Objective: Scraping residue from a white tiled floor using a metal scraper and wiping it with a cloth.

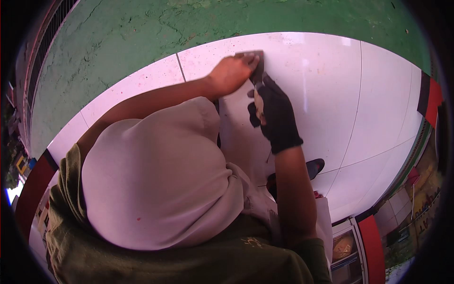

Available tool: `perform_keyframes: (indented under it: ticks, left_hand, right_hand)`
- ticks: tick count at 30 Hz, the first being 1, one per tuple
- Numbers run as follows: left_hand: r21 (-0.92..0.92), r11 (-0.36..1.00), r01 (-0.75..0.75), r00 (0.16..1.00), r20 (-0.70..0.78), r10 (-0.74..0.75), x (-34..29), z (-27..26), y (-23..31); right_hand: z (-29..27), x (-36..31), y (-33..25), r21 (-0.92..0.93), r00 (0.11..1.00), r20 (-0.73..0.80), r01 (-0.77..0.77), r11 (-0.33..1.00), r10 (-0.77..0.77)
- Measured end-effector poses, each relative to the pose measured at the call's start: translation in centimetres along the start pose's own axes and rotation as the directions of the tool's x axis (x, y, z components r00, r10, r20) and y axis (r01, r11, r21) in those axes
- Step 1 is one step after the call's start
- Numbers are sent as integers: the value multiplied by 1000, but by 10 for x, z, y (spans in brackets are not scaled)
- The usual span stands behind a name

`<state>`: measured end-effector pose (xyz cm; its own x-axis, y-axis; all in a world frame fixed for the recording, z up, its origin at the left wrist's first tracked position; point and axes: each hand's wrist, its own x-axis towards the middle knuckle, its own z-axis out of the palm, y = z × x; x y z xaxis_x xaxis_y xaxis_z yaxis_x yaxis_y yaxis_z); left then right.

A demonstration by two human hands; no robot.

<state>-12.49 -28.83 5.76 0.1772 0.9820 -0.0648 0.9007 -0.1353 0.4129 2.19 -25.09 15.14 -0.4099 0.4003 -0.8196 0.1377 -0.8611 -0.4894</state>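
White tiled floor [331, 94]: left hand [231, 73] presses scraper [253, 59] flat; right hand [276, 116] (black glove) grips its handle.

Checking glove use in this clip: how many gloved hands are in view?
1. The right hand wears a black glove and rests on the white tiled surface. The left hand is bare, pressing a small grey pad against the tiles just above it.

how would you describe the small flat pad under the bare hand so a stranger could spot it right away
Start at the big white tiled floor below the green wall. Near its upper edge, the bare left hand presses on a small flat grey-brown pad, with the black-gloved right hand just beneath. It is the only dull dark patch on the shiny white tiles there.
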Motion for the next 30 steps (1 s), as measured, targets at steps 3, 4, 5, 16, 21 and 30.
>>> perform_keyframes:
  ticks: [3,4,5,16,21,30]
  left_hand:
    - [45,998,42,998,-50,-40,17,-5,-13]
    - [-8,997,71,997,11,-71,19,-6,-11]
    - [-57,992,111,992,74,-107,16,-8,-7]
    - [-42,986,159,987,9,-159,6,-2,-12]
    - [-4,994,112,994,12,-112,-43,1,14]
    - [-34,989,146,989,21,-146,-37,7,-12]
  right_hand:
    - [1,21,-3,7,999,-31,43,999,-43]
    - [0,20,-3,41,998,-33,52,998,-51]
    - [0,18,-1,73,998,-28,55,996,-54]
    - [12,20,1,11,998,-44,36,999,-36]
    - [12,-8,33,-80,1000,11,18,997,-18]
    - [30,17,32,-69,1000,3,23,997,-23]
